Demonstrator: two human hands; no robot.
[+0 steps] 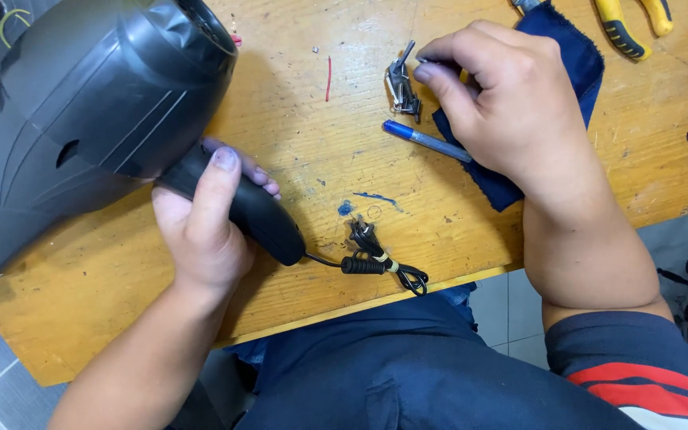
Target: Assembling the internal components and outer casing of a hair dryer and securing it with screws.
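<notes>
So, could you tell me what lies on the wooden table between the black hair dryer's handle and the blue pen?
Only bare wooden table with blue ink smudges separates the hair dryer handle from the blue pen, seen in the head view.

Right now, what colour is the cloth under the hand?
Dark navy blue. The cloth lies under the right hand, seen in the head view.

Black hair dryer [81, 103] w/ cord, held above table; metal clip [400, 84] nearby.
</notes>
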